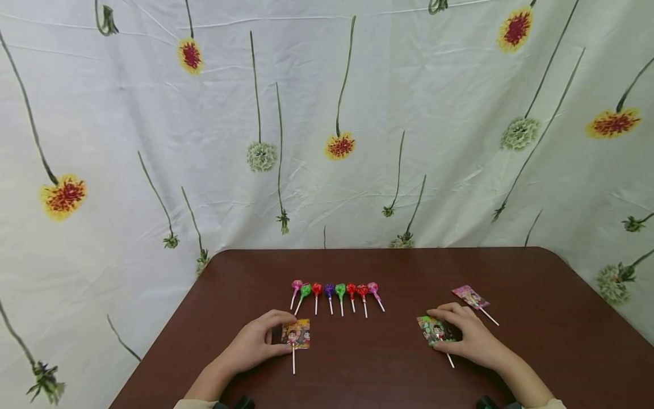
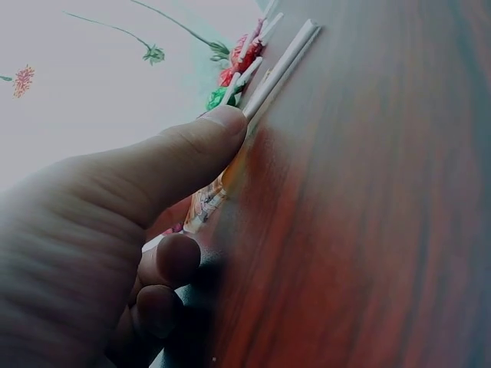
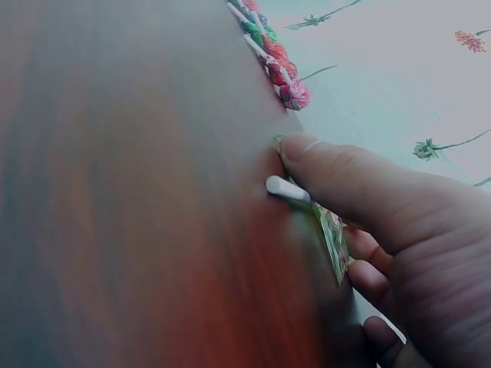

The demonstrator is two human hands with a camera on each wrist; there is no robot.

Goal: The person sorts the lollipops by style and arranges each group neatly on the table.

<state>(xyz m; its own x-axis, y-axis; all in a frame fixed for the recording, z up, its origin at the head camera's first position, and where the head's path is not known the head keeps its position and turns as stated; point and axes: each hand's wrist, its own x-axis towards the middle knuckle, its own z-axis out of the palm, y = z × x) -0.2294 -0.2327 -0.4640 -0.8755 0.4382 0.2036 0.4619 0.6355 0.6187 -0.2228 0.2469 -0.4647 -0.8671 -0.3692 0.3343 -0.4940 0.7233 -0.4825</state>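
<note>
My left hand (image 1: 254, 342) grips a flat lollipop in an orange-yellow square wrapper (image 1: 304, 335), thumb and fingers at its top and bottom edges. Its white stick (image 1: 293, 363) points toward me. On the right side of the table, my right hand (image 1: 474, 339) holds a similar lollipop in a green wrapper (image 1: 428, 326), its stick angled down to the right. The thumb (image 3: 330, 165) lies beside that stick in the right wrist view. In the left wrist view, the left thumb (image 2: 184, 149) covers part of the orange wrapper (image 2: 205, 207).
Several round lollipops in pink, green, red and purple wrappers (image 1: 340, 290) lie in a row at the back middle of the brown table (image 1: 368, 369). A flat pink-wrapped lollipop (image 1: 470, 296) lies just behind my right hand. A flower-printed white cloth (image 1: 434, 85) hangs behind the table.
</note>
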